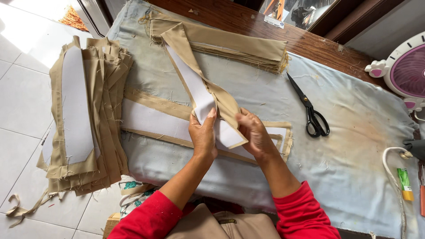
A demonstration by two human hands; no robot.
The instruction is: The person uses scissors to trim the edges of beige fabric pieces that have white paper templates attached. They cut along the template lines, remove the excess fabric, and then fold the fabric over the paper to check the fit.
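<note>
Both hands pinch tan strip's point(208, 90) pointed end | scissors point(311, 110) right, apart | padded board point(354, 146) bare beyond.

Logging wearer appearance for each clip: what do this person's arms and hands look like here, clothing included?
Both arms come in from the bottom edge wearing bright red long sleeves, pushed up so the forearms are bare. The left hand and right hand are bare: no gloves, and no rings, watch or bracelets show from this view.

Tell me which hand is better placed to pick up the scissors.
Probably the right hand: it lies nearer the black scissors. The left hand sits farther off, thumb on the tan strip's white lining.
</note>
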